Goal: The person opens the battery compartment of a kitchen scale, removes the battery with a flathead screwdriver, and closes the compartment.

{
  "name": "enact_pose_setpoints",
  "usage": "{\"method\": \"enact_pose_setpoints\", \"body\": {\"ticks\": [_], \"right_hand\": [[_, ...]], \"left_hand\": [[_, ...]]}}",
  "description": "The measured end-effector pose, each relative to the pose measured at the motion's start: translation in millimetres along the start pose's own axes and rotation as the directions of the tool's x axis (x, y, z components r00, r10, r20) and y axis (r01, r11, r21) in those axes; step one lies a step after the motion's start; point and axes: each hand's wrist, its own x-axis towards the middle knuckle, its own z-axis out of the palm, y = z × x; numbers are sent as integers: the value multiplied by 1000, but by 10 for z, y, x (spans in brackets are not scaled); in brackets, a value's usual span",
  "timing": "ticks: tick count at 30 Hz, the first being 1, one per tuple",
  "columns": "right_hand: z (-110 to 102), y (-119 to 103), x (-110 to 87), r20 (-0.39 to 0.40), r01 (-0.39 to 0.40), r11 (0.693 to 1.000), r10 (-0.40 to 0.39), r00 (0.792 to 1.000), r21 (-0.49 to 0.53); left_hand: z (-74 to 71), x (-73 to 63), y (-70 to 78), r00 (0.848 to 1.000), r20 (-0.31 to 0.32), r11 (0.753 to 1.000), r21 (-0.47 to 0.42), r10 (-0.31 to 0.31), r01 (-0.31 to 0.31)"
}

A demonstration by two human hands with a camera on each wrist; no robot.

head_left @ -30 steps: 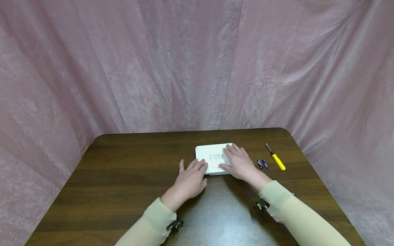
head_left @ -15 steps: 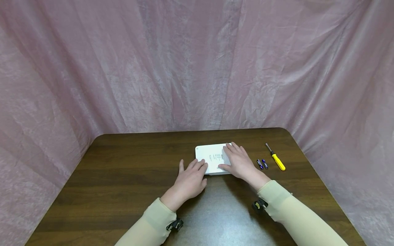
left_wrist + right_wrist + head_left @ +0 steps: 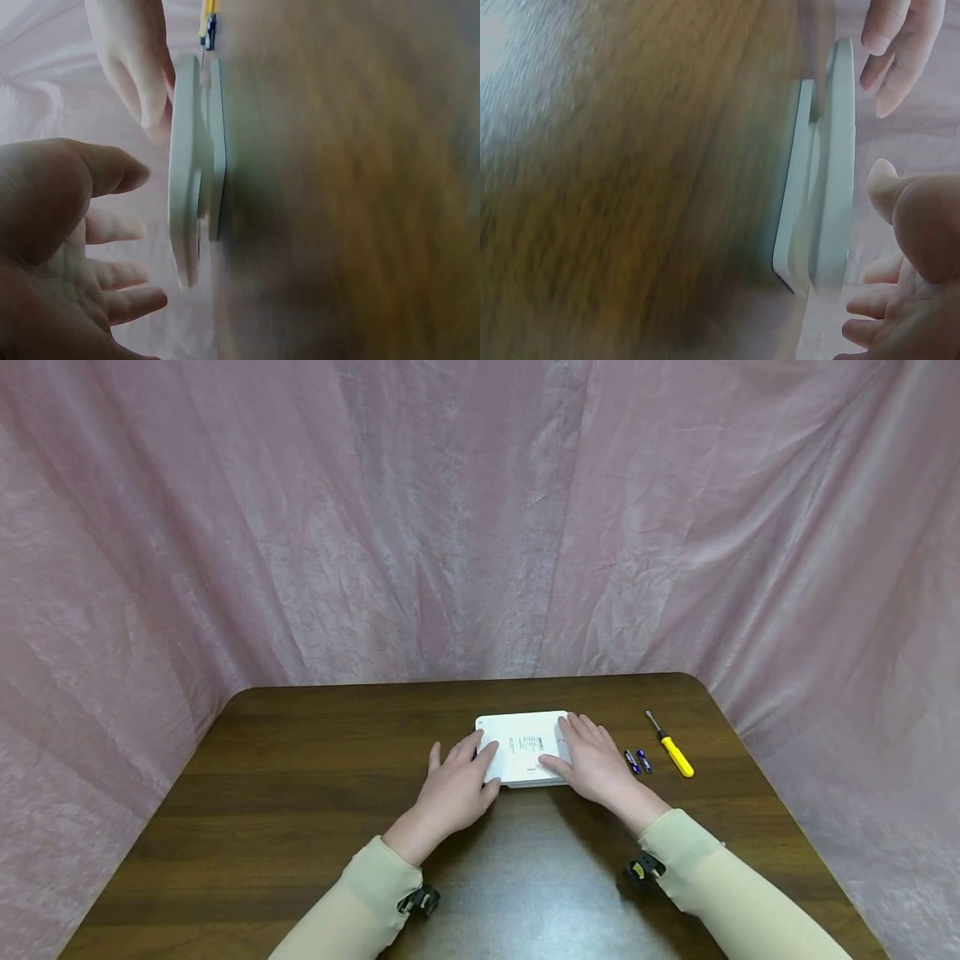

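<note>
A flat white two-layer device (image 3: 522, 739) with small printed text on its upper face lies on the table, perhaps an upturned kitchen scale. Its thick upper slab (image 3: 182, 172) sits over a thinner lower plate (image 3: 218, 150), with a narrow gap between. Beside the device's left edge is my left hand (image 3: 450, 789), fingers spread and extended toward it. My right hand (image 3: 596, 766) lies over its right end, fingers extended, hiding part of that side. In the right wrist view, the right thumb stands apart from the slab (image 3: 838, 165).
Two small purple-blue batteries (image 3: 638, 762) lie right of the device. Further right is a screwdriver with a yellow handle (image 3: 677, 757), its shaft pointing away. The dark wooden table (image 3: 337, 735) meets pink curtains (image 3: 450, 527) behind.
My left hand has drawn slightly left, with its fingers spread wider. The right hand has shifted a little right, toward the device's right edge. The device has stayed nearly in place.
</note>
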Motion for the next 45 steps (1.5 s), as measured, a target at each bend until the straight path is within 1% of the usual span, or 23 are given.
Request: {"method": "enact_pose_setpoints", "body": {"ticks": [3, 8, 10, 14, 18, 23, 30, 33, 40, 45], "right_hand": [[-12, 34, 3, 11, -23, 1000, 23, 1000, 13], [-10, 60, 16, 19, -39, 999, 38, 999, 23], [-5, 66, 24, 21, -43, 999, 42, 999, 29], [6, 79, 44, 27, -49, 998, 48, 998, 39], [10, 86, 69, 32, -53, 998, 52, 998, 44], [12, 92, 97, 45, -65, 996, 63, 997, 57], [-4, 95, 110, 47, -73, 995, 70, 996, 62], [-3, 101, 118, 40, -75, 995, 73, 997, 68], [-20, 85, 121, 37, -110, 987, 106, 994, 116], [-97, 44, 92, 28, -127, 982, 124, 992, 140]], "left_hand": [[-12, 71, -72, 999, -6, 997, -59, -44, 43], [-8, 190, -178, 995, 43, 979, -179, -93, 99], [3, 235, -205, 993, 55, 970, -212, -108, 117], [32, 307, -237, 988, 70, 956, -251, -138, 151], [50, 350, -247, 985, 76, 952, -254, -155, 169], [62, 373, -233, 983, 86, 951, -253, -164, 181], [71, 380, -208, 982, 68, 942, -275, -178, 190], [73, 378, -198, 983, 61, 941, -285, -172, 183], [65, 373, -198, 987, 38, 937, -311, -156, 160], [3, 341, -182, 989, 16, 926, -349, -150, 146]]}}
